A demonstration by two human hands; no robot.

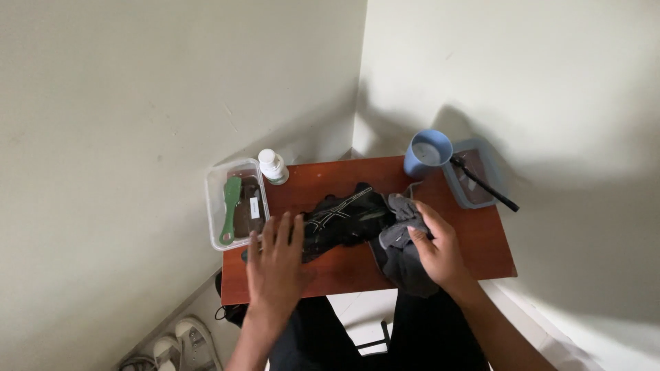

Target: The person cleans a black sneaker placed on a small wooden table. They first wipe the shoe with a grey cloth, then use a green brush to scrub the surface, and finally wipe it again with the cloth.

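Note:
A black sports shoe (344, 218) with pale stripes lies on its side in the middle of a small reddish-brown table (474, 251). My left hand (275, 264) hovers flat, fingers spread, over the shoe's near end, touching or just above it. My right hand (436, 247) grips a crumpled grey cloth (402, 257), which rests against the shoe's right end and hangs over the table's front edge.
A clear plastic box (218, 206) holding a green brush sits at the table's left end, with a white bottle (273, 167) behind it. A blue cup (426, 154) and a tray with a black stick (481, 182) stand at the back right. Pale shoes (185, 340) lie on the floor.

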